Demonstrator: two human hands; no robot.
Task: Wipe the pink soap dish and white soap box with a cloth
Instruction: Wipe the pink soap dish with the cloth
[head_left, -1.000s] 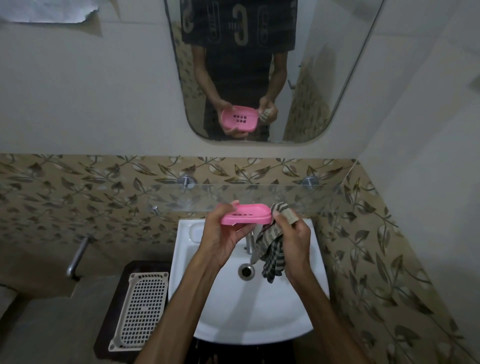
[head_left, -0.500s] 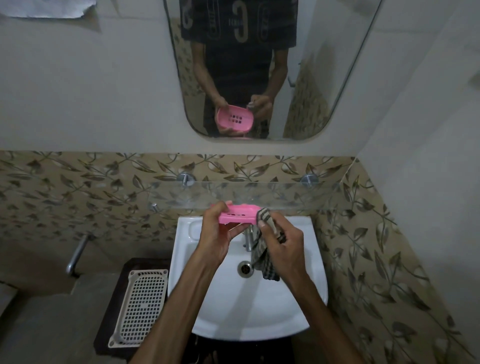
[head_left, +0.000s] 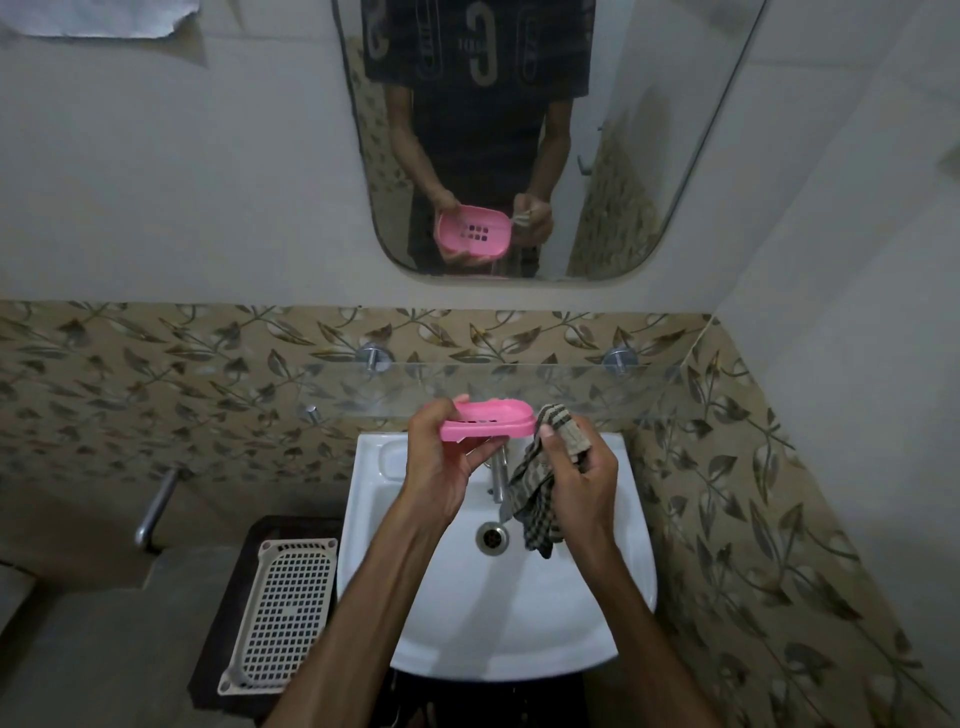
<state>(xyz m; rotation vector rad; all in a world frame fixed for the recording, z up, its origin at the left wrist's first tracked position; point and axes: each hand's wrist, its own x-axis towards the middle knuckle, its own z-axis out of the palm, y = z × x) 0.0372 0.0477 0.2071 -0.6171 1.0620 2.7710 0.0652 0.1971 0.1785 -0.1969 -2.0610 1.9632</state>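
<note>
Pink soap dish (head_left: 488, 422) is held above the back rim of the white washbasin (head_left: 597, 613), long axis running left to right, open side up and tilted slightly away toward the mirror (head_left: 649, 156). Left hand (head_left: 441, 467) grips its left end, thumb over the rim, fingers curled beneath. Right hand (head_left: 582, 483) holds a checked cloth (head_left: 540, 499) bunched in curled fingers; the cloth's top fold touches the dish's right end, and the rest hangs over the drain (head_left: 491, 537). A glass shelf (head_left: 597, 387) sits just behind the dish. White perforated tray (head_left: 283, 613) lies left of the basin, well apart from the hands.
</note>
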